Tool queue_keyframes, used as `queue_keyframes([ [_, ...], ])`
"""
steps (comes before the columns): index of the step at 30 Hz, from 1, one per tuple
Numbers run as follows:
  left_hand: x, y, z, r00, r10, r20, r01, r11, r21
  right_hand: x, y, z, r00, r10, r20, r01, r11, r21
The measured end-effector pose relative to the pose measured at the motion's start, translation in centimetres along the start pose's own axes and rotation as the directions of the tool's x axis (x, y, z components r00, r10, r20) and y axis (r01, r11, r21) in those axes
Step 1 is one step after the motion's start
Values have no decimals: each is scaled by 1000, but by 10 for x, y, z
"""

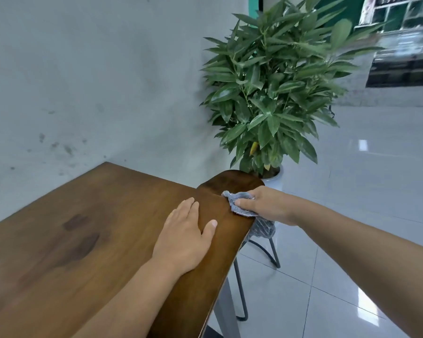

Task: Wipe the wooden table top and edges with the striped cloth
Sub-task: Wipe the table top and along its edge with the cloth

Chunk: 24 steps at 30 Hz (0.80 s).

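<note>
Right hand (270, 206) grips the striped cloth (242, 203), bunched, thumb curled over the top of it and fingers wrapped out of sight over the table's right edge. Part of the cloth lies on the wooden table (95, 240) top near the far right corner; the rest hangs below the edge, just under your wrist.

Left hand (183, 237) lies flat on the top, fingers straight and close together, thumb spread toward the edge. It holds nothing and seems to be bracing you.

Step in hand, as judged: wiping the right-hand edge.
- Keep the cloth folded over the rim so it covers top face and side face in one pass
- Run it along the edge, not across it
- Gather the dangling tail into your palm; loose, it may snag the dark metal legs (259, 254) below
- Keep the left hand planted, well apart from the cloth's path

Table's long axis, as far as the view shows, runs from near you away toward the grey wall (83, 69); the edge being wiped follows that line, ending at the corner beside the potted plant (274, 93). The bunched cloth has no clear long axis
</note>
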<state>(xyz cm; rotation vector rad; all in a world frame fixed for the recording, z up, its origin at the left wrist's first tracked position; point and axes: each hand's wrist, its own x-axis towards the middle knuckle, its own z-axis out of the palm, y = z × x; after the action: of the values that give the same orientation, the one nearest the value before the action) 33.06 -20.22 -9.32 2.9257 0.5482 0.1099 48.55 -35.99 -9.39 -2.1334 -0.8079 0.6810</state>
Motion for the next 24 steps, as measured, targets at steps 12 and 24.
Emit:
queue_keyframes([
  [12, 7, -5, 1, 992, 125, 34, -125, 992, -18, -10, -18, 23, 958, 131, -255, -99, 986, 134],
  [24, -3, -4, -2, 976, 216, 17, -214, 974, -68, -36, -41, 110, 636, 512, -578, 30, 732, 681],
])
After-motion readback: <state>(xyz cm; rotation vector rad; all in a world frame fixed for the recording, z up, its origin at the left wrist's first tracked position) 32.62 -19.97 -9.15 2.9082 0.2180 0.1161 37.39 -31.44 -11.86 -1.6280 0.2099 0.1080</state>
